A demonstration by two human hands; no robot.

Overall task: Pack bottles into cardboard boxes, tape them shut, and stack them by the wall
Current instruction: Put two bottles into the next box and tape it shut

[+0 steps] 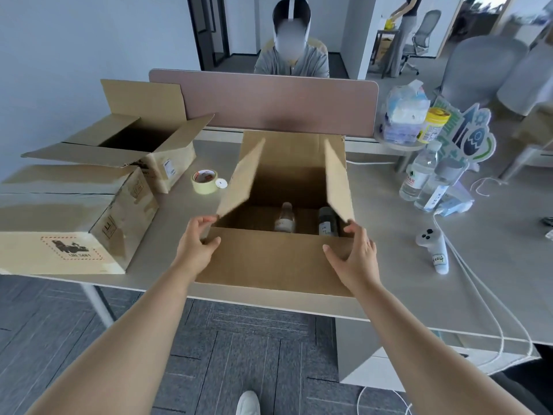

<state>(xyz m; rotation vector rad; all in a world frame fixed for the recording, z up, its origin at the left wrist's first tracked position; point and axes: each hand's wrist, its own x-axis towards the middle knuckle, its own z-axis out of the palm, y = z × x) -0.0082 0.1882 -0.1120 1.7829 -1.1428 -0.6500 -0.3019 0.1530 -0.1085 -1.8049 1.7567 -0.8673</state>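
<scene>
Office: desk divider [278,101], swivel chair [425,31]

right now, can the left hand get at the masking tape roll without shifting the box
Probably yes: the masking tape roll lies on bare desk just left of the cardboard box whose near corner the left hand grips, with nothing between.

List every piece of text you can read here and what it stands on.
"Hook" or similar, handwritten, uncertain: tag on the white controller.
Stamped logo and code on the closed box: too blurred.
White sticker on the open left box: too small.
Red print on the tape roll: unreadable.
Labels on the water bottles and on the bottles inside the middle box: blurred.
</scene>
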